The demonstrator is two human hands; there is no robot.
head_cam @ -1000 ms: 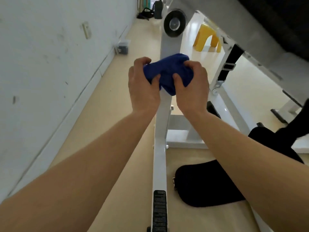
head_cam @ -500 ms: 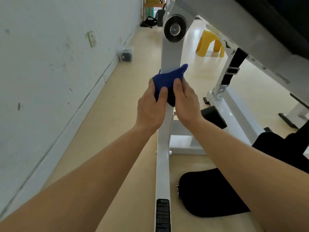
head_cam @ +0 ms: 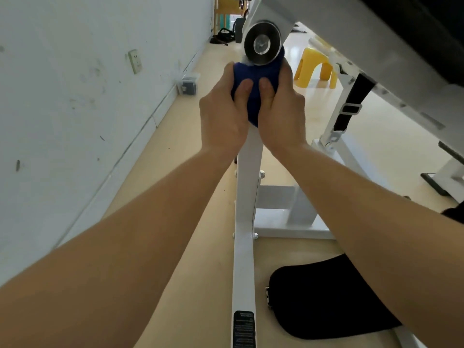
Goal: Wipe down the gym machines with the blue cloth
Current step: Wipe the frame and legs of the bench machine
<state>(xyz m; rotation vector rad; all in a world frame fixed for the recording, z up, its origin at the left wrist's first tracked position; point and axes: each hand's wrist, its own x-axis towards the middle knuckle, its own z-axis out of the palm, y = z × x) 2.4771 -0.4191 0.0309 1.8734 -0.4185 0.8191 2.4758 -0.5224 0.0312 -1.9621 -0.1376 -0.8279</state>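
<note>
Both hands, left hand (head_cam: 223,114) and right hand (head_cam: 281,109), clamp blue cloth (head_cam: 253,79) around white post (head_cam: 247,197), frame centre; post's long axis runs down-frame, pivot disc (head_cam: 262,45) touching above.

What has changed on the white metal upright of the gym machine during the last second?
The left hand and the right hand slid the bunched blue cloth up the white metal upright until it reached the round silver disc. Nothing was let go: both still grip the cloth around the upright. The black pad and the yellow plastic stool stayed put.
</note>
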